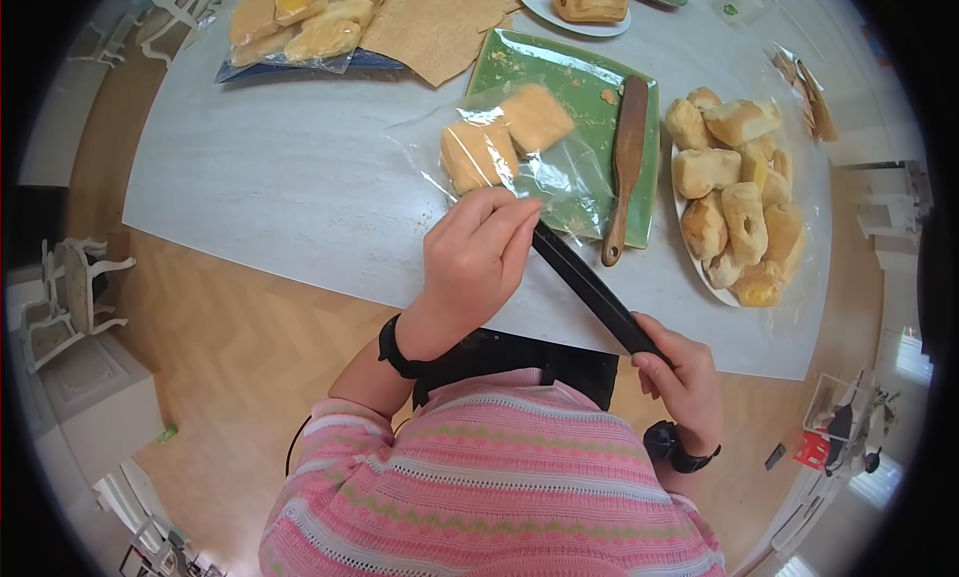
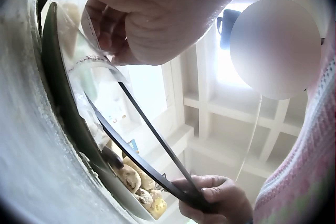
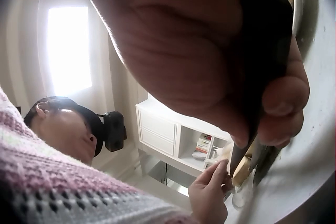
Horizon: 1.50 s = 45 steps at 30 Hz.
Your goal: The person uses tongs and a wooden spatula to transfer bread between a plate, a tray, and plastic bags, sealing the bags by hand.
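My left hand (image 1: 475, 247) pinches the edge of a clear plastic bag (image 1: 574, 182) between thumb and fingers. Two square, pale-orange pieces of bread (image 1: 479, 155) lie inside the bag, which overlaps the near left part of a green square plate (image 1: 589, 67). Near the table's front edge, my right hand (image 1: 679, 372) grips black tongs (image 1: 594, 292) at their joined end. The two arms of the tongs (image 2: 149, 124) stand apart in the left wrist view, their tips reaching the bag's edge by my left fingers.
A wooden spatula (image 1: 629, 142) lies along the green plate's right side. To its right, a white platter (image 1: 684, 239) holds several rolls (image 1: 744, 217). Bagged bread (image 1: 325, 27) sits on a blue plate (image 1: 270, 72) at the back left, beside brown paper (image 1: 430, 22). A white plate (image 1: 559, 22) with pastry stands behind.
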Each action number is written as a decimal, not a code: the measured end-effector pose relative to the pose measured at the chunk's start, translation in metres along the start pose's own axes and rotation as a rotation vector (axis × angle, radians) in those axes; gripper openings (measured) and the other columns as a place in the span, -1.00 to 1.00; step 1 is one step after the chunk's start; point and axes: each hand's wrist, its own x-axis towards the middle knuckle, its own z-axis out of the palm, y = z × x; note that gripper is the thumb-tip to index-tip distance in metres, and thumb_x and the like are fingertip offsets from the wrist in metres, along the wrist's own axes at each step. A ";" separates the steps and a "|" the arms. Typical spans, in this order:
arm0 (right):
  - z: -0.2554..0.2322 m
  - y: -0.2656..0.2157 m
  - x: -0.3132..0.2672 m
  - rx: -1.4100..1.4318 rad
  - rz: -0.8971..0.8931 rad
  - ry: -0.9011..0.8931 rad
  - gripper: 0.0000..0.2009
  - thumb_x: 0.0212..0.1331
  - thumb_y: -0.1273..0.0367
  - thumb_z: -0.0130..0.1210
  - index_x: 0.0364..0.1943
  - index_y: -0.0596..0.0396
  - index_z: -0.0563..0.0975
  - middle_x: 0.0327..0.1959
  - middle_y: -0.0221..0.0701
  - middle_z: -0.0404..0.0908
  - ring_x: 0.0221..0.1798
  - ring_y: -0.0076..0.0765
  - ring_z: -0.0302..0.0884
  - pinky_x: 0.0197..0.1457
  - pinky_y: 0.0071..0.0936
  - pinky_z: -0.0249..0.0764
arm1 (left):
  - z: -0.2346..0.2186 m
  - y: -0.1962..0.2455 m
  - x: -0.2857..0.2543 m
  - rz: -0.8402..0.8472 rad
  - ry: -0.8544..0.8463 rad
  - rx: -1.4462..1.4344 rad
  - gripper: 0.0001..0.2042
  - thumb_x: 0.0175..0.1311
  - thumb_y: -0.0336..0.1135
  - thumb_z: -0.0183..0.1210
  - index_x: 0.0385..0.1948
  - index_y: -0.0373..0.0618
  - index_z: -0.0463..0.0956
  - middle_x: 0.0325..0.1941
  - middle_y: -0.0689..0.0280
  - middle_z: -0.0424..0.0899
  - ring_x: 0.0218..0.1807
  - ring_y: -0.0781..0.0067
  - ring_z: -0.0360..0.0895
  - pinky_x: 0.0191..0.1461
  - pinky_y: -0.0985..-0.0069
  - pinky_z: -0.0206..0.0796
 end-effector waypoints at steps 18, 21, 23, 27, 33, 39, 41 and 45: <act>-0.010 0.016 -0.002 0.077 -0.025 0.104 -0.59 0.28 0.51 0.16 0.23 0.23 0.52 -0.50 -0.40 0.55 -0.59 -0.58 0.45 -0.49 -0.56 0.38 | -0.047 0.007 -0.008 0.107 -0.190 0.115 -0.52 -0.06 -0.58 0.20 0.04 -0.17 0.59 0.09 0.08 0.61 0.19 -0.12 0.48 0.27 0.12 0.32; -0.024 0.026 -0.014 0.183 0.002 0.119 -0.59 0.30 0.50 0.14 0.24 0.25 0.51 -0.49 -0.47 0.53 -0.57 -0.66 0.42 -0.51 -0.62 0.34 | -0.058 -0.007 -0.019 0.102 -0.246 0.185 -0.47 -0.05 -0.64 0.07 0.10 -0.19 0.55 0.24 0.07 0.56 0.35 -0.15 0.39 0.38 0.10 0.24; -0.025 0.031 -0.013 0.277 0.004 0.138 -0.59 0.34 0.48 0.12 0.27 0.26 0.49 -0.48 -0.50 0.52 -0.56 -0.71 0.38 -0.53 -0.66 0.30 | -0.059 -0.008 -0.021 0.094 -0.291 0.314 -0.45 -0.03 -0.64 0.09 0.14 -0.18 0.53 0.30 0.07 0.51 0.41 -0.14 0.33 0.41 0.08 0.21; -0.017 0.021 -0.004 0.292 -0.012 0.178 -0.58 0.33 0.48 0.12 0.27 0.25 0.48 -0.49 -0.51 0.51 -0.56 -0.70 0.39 -0.52 -0.66 0.31 | -0.049 -0.002 -0.012 0.072 -0.330 0.503 -0.38 0.02 -0.61 0.18 0.26 -0.11 0.46 0.42 0.08 0.39 0.50 -0.10 0.21 0.44 0.06 0.14; -0.023 0.022 -0.009 0.227 -0.120 0.119 -0.58 0.33 0.47 0.12 0.28 0.25 0.48 -0.49 -0.52 0.52 -0.55 -0.70 0.40 -0.52 -0.67 0.31 | -0.031 0.001 0.003 0.183 -0.357 0.468 -0.44 0.01 -0.55 0.28 0.18 -0.03 0.54 0.30 0.09 0.46 0.41 -0.08 0.30 0.37 -0.04 0.16; -0.034 0.043 -0.029 0.421 -0.075 0.187 -0.53 0.36 0.44 0.12 0.34 0.25 0.41 -0.51 -0.49 0.53 -0.58 -0.70 0.37 -0.56 -0.71 0.25 | -0.019 -0.002 0.003 0.209 -0.309 0.463 -0.50 0.01 -0.54 0.30 0.11 -0.09 0.58 -0.06 0.15 0.53 0.11 0.05 0.45 0.25 0.02 0.26; -0.033 0.042 -0.029 0.429 -0.061 0.217 -0.53 0.37 0.44 0.11 0.34 0.25 0.41 -0.51 -0.49 0.54 -0.58 -0.70 0.37 -0.56 -0.71 0.25 | -0.018 -0.002 0.003 0.203 -0.304 0.450 -0.55 -0.01 -0.55 0.30 0.04 -0.10 0.60 -0.14 0.16 0.51 0.02 0.08 0.45 0.17 0.08 0.28; -0.024 0.034 -0.017 0.429 -0.037 0.271 -0.53 0.39 0.44 0.07 0.36 0.23 0.38 -0.42 -0.48 0.56 -0.52 -0.70 0.41 -0.51 -0.70 0.30 | -0.023 -0.007 0.004 0.232 -0.290 0.405 -0.73 -0.05 -0.59 0.29 -0.24 -0.16 0.62 -0.32 0.20 0.46 -0.17 0.11 0.42 -0.01 0.20 0.30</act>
